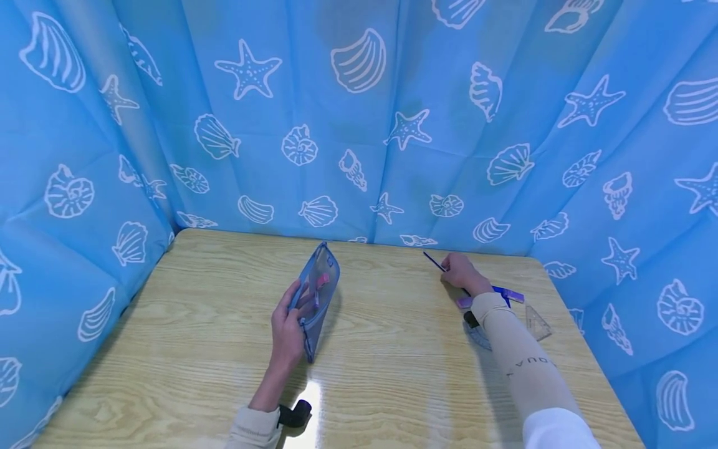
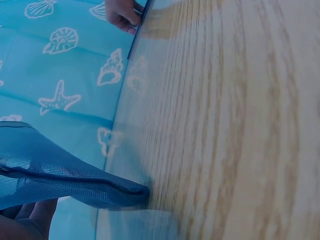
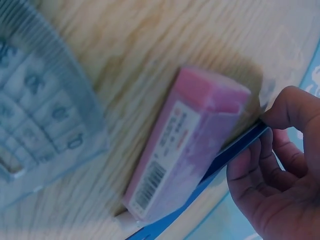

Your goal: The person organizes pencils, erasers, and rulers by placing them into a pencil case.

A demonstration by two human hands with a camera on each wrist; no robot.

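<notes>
My left hand (image 1: 287, 327) grips a blue mesh zip pouch (image 1: 322, 312) by its side, fingers on the inside. The pouch's mouth gapes, and a small pink item (image 1: 323, 280) shows within. Over at the right, my right hand (image 1: 465, 274) pinches a slim dark blue pencil (image 1: 434, 260) between thumb and fingers. In the right wrist view the pencil (image 3: 242, 142) runs behind a pink and purple eraser (image 3: 175, 155) with a barcode label. A clear protractor (image 3: 55, 100) lies beside the eraser on the wooden table.
Past the right wrist lie a blue item with a purple piece (image 1: 507, 294) and a clear set square (image 1: 537, 323). The right forearm partly covers the protractor (image 1: 478, 338). A blue shell-patterned curtain (image 1: 359, 125) borders the table (image 1: 387, 349) at the back and sides.
</notes>
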